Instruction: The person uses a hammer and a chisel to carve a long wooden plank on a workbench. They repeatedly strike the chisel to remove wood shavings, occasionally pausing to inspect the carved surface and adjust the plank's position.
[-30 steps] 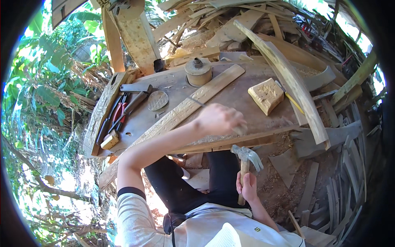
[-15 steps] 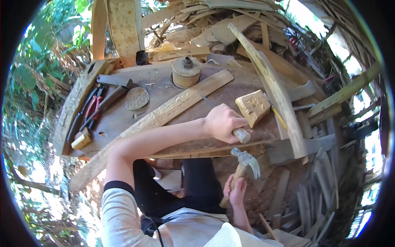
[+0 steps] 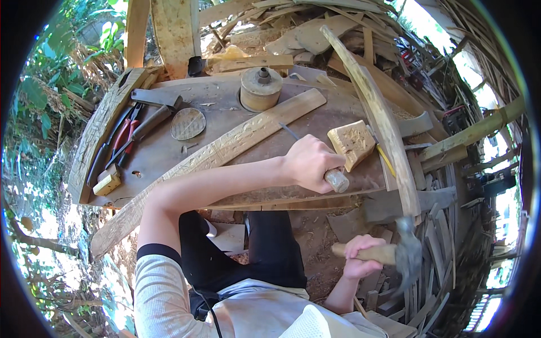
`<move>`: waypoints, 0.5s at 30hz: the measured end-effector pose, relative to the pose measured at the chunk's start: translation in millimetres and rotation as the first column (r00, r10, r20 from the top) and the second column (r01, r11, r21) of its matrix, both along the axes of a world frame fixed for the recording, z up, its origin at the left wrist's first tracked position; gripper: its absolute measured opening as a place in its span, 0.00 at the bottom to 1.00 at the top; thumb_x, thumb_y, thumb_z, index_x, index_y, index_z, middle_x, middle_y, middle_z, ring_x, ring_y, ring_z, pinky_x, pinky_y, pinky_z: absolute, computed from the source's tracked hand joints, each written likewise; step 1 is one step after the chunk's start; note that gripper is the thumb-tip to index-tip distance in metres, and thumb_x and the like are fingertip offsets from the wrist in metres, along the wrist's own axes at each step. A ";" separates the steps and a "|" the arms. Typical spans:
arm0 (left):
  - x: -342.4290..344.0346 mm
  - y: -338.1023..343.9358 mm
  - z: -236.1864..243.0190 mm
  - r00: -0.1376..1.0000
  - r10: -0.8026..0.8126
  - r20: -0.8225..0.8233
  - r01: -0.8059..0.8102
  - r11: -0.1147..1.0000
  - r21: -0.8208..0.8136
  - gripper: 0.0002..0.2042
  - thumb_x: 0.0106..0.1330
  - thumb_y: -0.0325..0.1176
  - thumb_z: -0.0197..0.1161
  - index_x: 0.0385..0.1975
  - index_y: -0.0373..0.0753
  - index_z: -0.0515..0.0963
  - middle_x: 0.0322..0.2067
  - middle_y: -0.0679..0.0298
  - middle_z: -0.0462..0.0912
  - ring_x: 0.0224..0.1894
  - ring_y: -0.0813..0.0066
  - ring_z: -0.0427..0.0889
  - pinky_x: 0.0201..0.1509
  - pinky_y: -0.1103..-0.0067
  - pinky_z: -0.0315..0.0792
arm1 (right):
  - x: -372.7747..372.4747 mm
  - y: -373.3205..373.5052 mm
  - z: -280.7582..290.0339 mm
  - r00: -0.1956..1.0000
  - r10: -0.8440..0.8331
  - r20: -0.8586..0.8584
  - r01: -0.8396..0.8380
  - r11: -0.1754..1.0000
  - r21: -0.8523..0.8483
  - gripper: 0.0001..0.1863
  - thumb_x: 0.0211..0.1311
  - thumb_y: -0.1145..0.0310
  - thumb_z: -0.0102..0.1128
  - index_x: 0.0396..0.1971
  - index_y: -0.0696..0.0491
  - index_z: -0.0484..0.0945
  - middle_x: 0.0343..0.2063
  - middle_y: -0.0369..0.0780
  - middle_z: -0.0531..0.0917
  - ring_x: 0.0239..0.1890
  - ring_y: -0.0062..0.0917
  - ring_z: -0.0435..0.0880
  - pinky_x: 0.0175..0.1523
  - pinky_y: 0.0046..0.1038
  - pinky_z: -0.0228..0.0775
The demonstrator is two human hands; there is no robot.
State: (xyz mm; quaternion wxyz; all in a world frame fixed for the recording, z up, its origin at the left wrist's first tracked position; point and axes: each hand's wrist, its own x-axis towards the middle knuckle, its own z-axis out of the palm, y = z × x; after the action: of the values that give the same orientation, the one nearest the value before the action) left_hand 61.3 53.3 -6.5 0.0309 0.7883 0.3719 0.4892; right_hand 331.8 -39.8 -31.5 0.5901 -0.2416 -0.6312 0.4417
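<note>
Steel chisel (image 3: 337,181), hammer (image 3: 407,256): one per fist.
From afar I see the left hand (image 3: 311,164) clenched round the chisel, blade (image 3: 289,132) jutting beyond its fingers (image 3: 331,162); right hand (image 3: 363,254) grasping the hammer's handle (image 3: 384,254).

The head camera, the left unit of a head-worn fisheye pair, faces downward and forward. Its upright view places the pale shirt (image 3: 256,298) nearest, along the lower edge; the left grip (image 3: 315,163) and right grip (image 3: 363,256) at close range; the tabletop (image 3: 222,107) just ahead; and the timber pile (image 3: 315,36) farthest, at the top. Straight edges bend toward the dark rim.
</note>
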 end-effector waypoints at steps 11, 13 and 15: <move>-1.9 1.5 7.6 0.997 -0.060 -0.044 0.059 0.998 -0.021 0.06 0.42 0.33 0.65 0.15 0.43 0.73 0.12 0.62 0.74 0.16 0.57 0.76 0.19 0.66 0.67 | -12.3 -8.9 -30.1 1.000 0.000 -0.031 -0.003 0.996 -0.092 0.39 0.66 0.23 0.41 0.37 0.51 0.65 0.16 0.33 0.67 0.13 0.16 0.65 0.16 0.20 0.57; -3.7 3.8 9.8 0.999 -0.035 -0.013 0.034 0.999 -0.019 0.06 0.42 0.32 0.64 0.15 0.43 0.73 0.12 0.62 0.75 0.16 0.57 0.77 0.19 0.66 0.67 | -13.7 -0.9 -38.1 0.992 0.031 0.122 -0.018 0.994 -0.104 0.39 0.66 0.23 0.41 0.37 0.51 0.65 0.16 0.33 0.66 0.13 0.17 0.64 0.16 0.20 0.57; -6.6 4.9 11.1 1.000 -0.010 -0.012 0.009 1.000 -0.028 0.05 0.42 0.32 0.64 0.15 0.43 0.74 0.13 0.61 0.75 0.16 0.57 0.77 0.19 0.67 0.68 | -11.3 -0.5 -35.3 0.971 0.076 0.226 -0.032 0.980 -0.195 0.39 0.67 0.23 0.40 0.37 0.51 0.65 0.16 0.33 0.66 0.13 0.17 0.65 0.16 0.20 0.58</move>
State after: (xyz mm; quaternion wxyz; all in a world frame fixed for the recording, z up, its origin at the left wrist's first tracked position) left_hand 54.7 58.1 4.6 0.0423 0.7925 0.3751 0.4791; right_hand 320.5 -40.3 -66.7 0.4742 -0.3292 -0.6572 0.4846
